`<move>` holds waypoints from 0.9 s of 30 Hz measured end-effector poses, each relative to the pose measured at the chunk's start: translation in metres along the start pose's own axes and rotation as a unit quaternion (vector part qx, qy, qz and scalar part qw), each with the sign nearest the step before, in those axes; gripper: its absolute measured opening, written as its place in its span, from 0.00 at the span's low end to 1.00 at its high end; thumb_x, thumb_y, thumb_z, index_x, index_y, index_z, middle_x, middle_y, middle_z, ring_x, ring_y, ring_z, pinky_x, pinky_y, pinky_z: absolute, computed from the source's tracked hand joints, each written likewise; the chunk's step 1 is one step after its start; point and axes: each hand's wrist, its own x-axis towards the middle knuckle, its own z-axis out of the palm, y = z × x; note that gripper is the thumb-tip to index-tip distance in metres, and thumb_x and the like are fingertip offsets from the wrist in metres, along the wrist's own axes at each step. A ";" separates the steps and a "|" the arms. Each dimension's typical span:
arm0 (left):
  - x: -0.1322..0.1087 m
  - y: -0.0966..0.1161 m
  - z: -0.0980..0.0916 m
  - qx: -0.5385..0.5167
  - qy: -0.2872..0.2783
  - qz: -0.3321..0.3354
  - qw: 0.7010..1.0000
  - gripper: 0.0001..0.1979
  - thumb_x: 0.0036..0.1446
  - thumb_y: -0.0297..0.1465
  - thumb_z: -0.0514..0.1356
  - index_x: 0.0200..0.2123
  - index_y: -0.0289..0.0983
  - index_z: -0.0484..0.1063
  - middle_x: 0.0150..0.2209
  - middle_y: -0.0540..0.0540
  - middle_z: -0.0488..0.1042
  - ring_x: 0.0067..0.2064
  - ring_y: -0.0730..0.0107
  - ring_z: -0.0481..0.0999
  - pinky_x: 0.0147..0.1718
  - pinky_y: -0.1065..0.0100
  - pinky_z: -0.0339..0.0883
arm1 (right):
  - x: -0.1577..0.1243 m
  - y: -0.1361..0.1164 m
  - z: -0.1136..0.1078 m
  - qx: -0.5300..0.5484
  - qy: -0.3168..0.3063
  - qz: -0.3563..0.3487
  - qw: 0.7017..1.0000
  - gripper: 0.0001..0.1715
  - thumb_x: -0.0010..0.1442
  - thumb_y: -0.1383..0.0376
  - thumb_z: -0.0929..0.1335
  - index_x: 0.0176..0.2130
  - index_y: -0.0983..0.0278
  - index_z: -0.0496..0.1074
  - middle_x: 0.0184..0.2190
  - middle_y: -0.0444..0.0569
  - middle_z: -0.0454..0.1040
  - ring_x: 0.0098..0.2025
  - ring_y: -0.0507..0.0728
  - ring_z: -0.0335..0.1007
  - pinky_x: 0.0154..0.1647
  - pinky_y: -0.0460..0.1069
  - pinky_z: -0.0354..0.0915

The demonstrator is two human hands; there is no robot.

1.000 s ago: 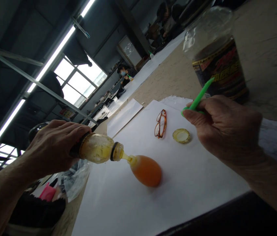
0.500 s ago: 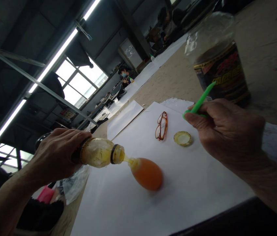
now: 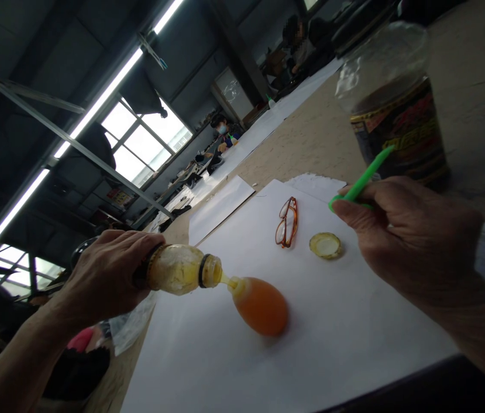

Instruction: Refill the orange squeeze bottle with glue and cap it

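Note:
My left hand (image 3: pixel 109 269) is closed around a bottle (image 3: pixel 178 269) tipped on its side, its mouth pointing right. A yellowish liquid runs from that mouth into the neck of an orange squeeze bottle (image 3: pixel 262 307), which stands uncapped on white paper (image 3: pixel 208 355). Between thumb and fingers, my right hand (image 3: pixel 414 229) pinches a green nozzle cap (image 3: pixel 365 180), its pointed tip directed up and right. Left of that hand, a round yellowed lid (image 3: pixel 325 245) lies on the paper.
Folded glasses (image 3: pixel 286 223) rest on the paper beyond the squeeze bottle. A cut-open plastic jug (image 3: pixel 401 120) with a dark label stands behind my right hand. Two people sit farther along the long table (image 3: pixel 298 135). Clear plastic (image 3: pixel 128 327) hangs at the left edge.
The view has shifted slightly, so most things sit a little farther right. Liquid keeps flowing into the squeeze bottle. Both hands keep their holds.

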 end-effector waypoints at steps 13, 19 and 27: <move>-0.002 0.002 0.000 -0.004 -0.009 -0.023 1.000 0.19 0.46 0.30 0.56 0.45 0.39 0.63 0.40 0.47 0.76 0.41 0.61 0.75 0.43 0.60 0.62 | 0.002 0.000 -0.001 -0.002 -0.006 -0.009 1.000 0.11 0.59 0.60 0.65 0.27 0.62 0.67 0.22 0.45 0.70 0.24 0.54 0.65 0.21 0.47 0.55; 0.001 0.000 -0.005 -0.008 -0.004 -0.025 1.000 0.19 0.47 0.29 0.56 0.45 0.38 0.63 0.40 0.47 0.76 0.41 0.62 0.75 0.45 0.60 0.62 | 0.001 0.003 0.000 -0.013 -0.013 -0.011 1.000 0.13 0.59 0.58 0.64 0.27 0.62 0.67 0.21 0.45 0.69 0.24 0.54 0.66 0.20 0.47 0.54; 0.005 -0.004 -0.007 -0.044 0.002 -0.017 0.999 0.17 0.47 0.29 0.55 0.43 0.39 0.65 0.37 0.48 0.76 0.38 0.65 0.76 0.42 0.61 0.61 | 0.004 0.002 0.000 -0.016 -0.002 -0.026 1.000 0.12 0.59 0.59 0.65 0.26 0.60 0.66 0.19 0.44 0.68 0.22 0.55 0.66 0.20 0.47 0.57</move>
